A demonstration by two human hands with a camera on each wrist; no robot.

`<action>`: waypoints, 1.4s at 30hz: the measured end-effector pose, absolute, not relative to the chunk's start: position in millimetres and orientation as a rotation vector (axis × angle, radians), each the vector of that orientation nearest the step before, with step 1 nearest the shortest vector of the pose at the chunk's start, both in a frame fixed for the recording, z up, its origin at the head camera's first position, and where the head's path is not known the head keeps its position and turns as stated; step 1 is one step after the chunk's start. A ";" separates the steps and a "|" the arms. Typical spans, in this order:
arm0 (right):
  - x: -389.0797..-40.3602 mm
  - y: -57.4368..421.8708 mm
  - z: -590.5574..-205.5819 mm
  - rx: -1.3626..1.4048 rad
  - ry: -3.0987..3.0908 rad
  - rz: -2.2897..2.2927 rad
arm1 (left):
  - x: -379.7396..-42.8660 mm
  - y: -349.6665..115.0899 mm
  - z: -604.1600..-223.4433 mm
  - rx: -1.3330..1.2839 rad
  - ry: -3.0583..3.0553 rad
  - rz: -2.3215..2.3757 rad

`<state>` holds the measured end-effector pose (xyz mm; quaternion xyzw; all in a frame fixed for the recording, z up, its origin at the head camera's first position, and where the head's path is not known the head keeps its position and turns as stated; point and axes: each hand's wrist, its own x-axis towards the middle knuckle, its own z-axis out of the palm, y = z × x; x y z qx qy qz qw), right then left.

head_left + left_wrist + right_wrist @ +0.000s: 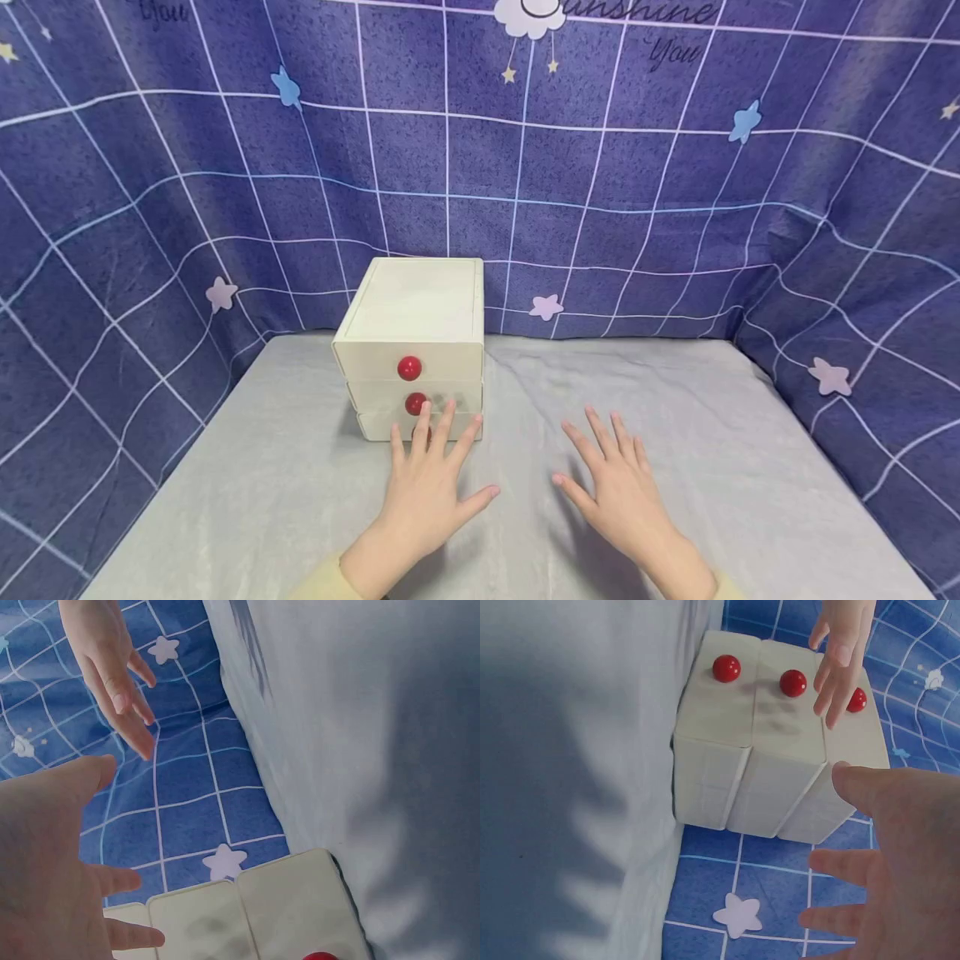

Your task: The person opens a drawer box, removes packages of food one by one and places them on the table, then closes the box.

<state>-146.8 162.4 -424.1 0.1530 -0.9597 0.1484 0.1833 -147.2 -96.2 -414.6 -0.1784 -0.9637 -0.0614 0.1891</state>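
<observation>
Left hand (422,493): we hold it spread, nearest the three-drawer cabinet (423,300)
Right hand (624,498): spread, above our grey cloth (262,500)

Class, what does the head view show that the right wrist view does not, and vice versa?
Only the head view shows the top of the drawer box and the yellow sleeves. Only the right wrist view shows the box's right side and the bottom knob uncovered. Both show the left hand, right hand, other red knobs, blue curtain and grey cloth.
</observation>
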 end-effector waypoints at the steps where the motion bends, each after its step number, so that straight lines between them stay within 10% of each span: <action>1: -147.1 162.4 -423.7 0.433 -2.707 0.414 | -147.2 -96.4 -414.6 -0.502 -2.707 -0.175; 42: -188.3 69.5 -306.2 1.023 -2.275 0.337 | -186.3 -169.7 -265.2 -0.336 -2.690 -0.312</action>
